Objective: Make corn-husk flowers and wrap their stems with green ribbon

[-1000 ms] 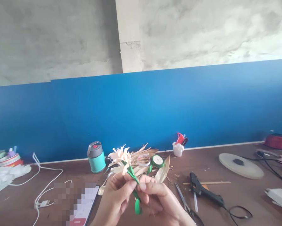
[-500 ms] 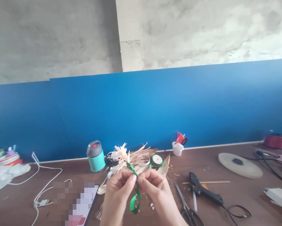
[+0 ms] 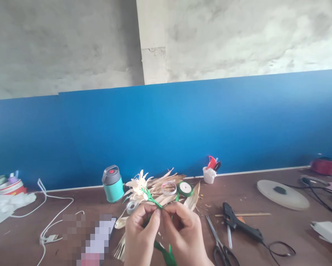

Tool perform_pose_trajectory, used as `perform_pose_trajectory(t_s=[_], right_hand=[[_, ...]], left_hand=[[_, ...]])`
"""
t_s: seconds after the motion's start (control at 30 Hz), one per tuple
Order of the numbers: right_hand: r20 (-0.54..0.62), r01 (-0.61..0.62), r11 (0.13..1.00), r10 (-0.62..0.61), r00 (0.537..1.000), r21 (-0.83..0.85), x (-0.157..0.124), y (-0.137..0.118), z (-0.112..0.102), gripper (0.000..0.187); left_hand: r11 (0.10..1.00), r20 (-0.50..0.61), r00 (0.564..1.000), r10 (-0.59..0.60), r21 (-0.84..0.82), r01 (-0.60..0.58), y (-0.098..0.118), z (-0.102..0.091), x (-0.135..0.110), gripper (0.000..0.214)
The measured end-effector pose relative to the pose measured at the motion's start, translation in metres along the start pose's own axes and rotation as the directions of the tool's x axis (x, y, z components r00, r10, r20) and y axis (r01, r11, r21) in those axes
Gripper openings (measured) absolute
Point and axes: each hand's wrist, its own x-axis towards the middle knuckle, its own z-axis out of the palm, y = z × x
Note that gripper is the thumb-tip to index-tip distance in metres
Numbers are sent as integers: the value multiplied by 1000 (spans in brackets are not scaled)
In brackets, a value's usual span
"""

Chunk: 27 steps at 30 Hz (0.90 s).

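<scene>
A pale cream flower of dried husk petals (image 3: 138, 186) tops a stem wrapped in green ribbon (image 3: 155, 202), tilted up and to the left. My left hand (image 3: 144, 229) is closed, its thumb and forefinger pinching the green stem. Close against it, my right hand (image 3: 182, 229) is closed too, with thumb and fingertips on the ribbon at the lower stem. A loose green ribbon tail (image 3: 166, 253) hangs below and between both hands. Behind lie dried husks (image 3: 155, 183) and a green ribbon spool (image 3: 185, 188). The exact pinch points are partly hidden by the fingers.
Scissors (image 3: 220, 244) and a black glue gun (image 3: 242, 223) lie to the right, near a wooden stick (image 3: 254, 214) and a round lid (image 3: 283, 194). A teal flask (image 3: 113, 186), a phone (image 3: 99, 240) and white cables (image 3: 45, 229) are left. A white cup (image 3: 209, 176) stands behind.
The flower has tipped further left and its stem lies lower. The ribbon tail has swung down and now hangs nearer the bottom edge. Both hands have shifted slightly, still together.
</scene>
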Motion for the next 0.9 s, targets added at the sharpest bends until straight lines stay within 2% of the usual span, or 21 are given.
perform_pose_trajectory(t_s=[0.1,0.2,0.27,0.33,0.37,0.4,0.47,0.53,0.57,0.67,0.73,0.9], right_hand=[[-11,110,993,-110,994,-49,0,3,0,26],[-11,230,970,-232,973,-85,0,6,-1,22],[7,169,985,-169,986,-31,3,4,-4,21],[125,-66,989,49,991,136,10,1,-10,23],[248,-241,940,180,952,242,14,0,-14,25],[405,-415,846,269,874,335,19,-1,-18,28],[657,-647,657,295,693,388,28,0,-26,28],[790,-766,512,244,563,388,33,5,-31,25],[830,-803,460,216,514,378,35,8,-32,23],[891,-871,349,169,422,347,34,15,-29,18],[894,-888,309,189,407,339,31,16,-27,17],[837,-855,291,229,497,429,27,3,-26,16]], left_hand=[[999,12,999,-33,-14,33,0,0,0,19],[1000,-31,999,-10,17,11,0,0,1,21],[1000,-17,1000,-3,27,3,1,-1,3,24],[1000,27,1000,-15,9,15,3,-3,4,25],[1000,63,998,-20,-9,21,4,-4,5,25],[999,112,993,-25,-28,29,6,-6,6,25],[997,236,971,-32,-55,46,9,-9,8,23],[996,361,932,-40,-60,66,12,-11,10,24],[995,399,916,-44,-61,75,13,-12,10,24],[991,429,902,-53,-89,101,15,-15,11,24],[988,428,902,-54,-111,111,16,-16,11,23],[980,459,887,-60,-144,140,17,-17,10,21]])
